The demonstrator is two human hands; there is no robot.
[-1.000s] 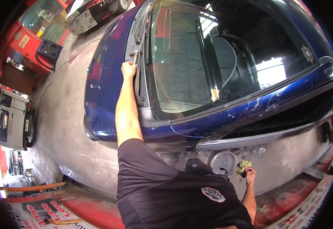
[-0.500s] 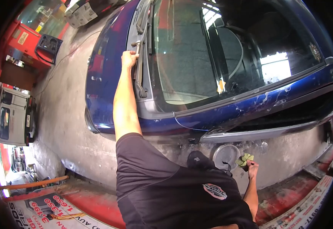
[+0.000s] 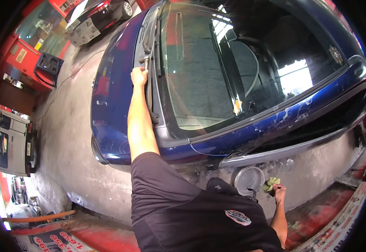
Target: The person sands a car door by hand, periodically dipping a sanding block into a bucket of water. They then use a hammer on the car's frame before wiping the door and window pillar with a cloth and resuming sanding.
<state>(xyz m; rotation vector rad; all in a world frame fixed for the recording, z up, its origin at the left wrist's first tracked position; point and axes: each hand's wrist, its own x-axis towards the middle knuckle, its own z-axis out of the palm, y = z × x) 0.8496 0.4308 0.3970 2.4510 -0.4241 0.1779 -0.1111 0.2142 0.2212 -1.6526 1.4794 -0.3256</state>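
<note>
Glossy blue paint covers the car [image 3: 111,96], its smooth hood curving down toward the front edge. Along the hood's rear edge runs a matte dark-grey cowl strip [image 3: 162,128], and beside that the windshield [image 3: 199,80], broad, flat-looking and full of reflections. Chalky white smears [image 3: 294,112] mark the paint along the windshield's near edge, and a thin pale line [image 3: 199,151] curves below its near front corner. A slim wiper arm [image 3: 149,98] lies lengthwise on the cowl strip.

The left hand [image 3: 139,77] reaches over the hood's rear edge, fingers curled closed about a T-shaped metal piece [image 3: 146,64] (silvery along the stem, browner at the crosspiece). This piece sits over the cowl strip, close to the windshield's front edge; whether it touches the wiper arm I cannot tell. The right hand [image 3: 279,192], lower and off the car's near side, pinches a crumpled yellow-green cloth [image 3: 271,184] between thumb and fingers, its folds bunched out past the fingertips.

Just beside the cloth, on the rough, stained concrete floor [image 3: 78,138], stands a round grey container [image 3: 236,179] with a pale rim. Its inside looks greyish; what it holds, I cannot tell.
</note>
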